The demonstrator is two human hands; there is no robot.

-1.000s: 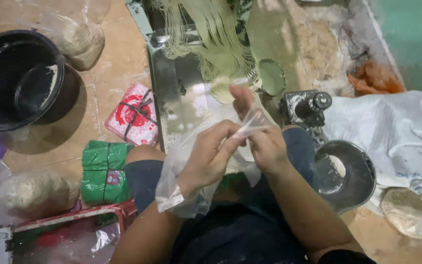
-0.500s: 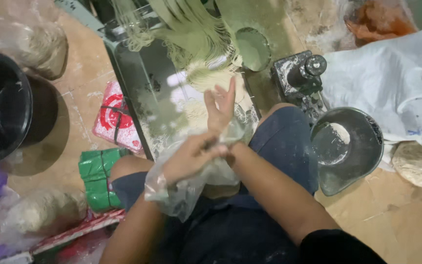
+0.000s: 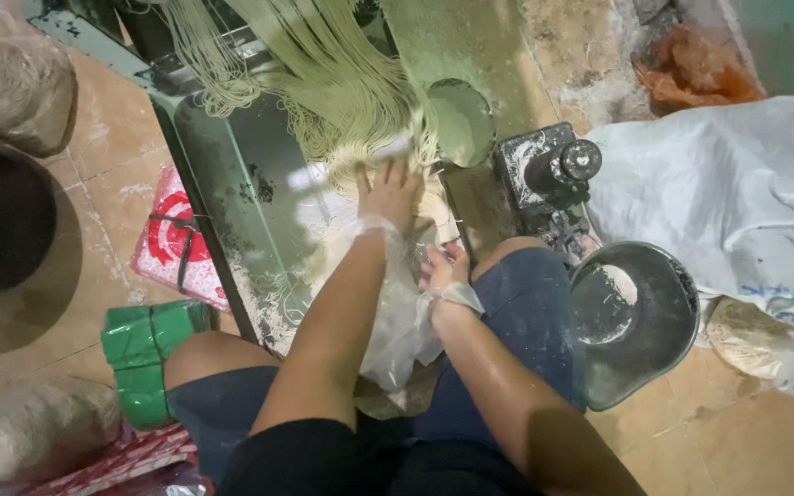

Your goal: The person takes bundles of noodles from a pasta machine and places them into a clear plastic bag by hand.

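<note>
Left hand (image 3: 390,195) reaching forward, fingers spread wide on pale noodles (image 3: 323,83) just ahead. Right hand (image 3: 446,273) pinching clear plastic bag (image 3: 402,326), bag hanging just below those fingers.

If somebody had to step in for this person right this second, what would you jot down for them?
Left hand: stretched forward, fingers in the pale noodle strands at the metal tray.
Right hand: at the clear plastic bag in the lap, apparently holding its mouth.
Done: bag is in hand; its contents cannot be made out.
Left: noodles still hang over the tray.
Nearby: metal bowl on the right, green packs on the left.
</note>
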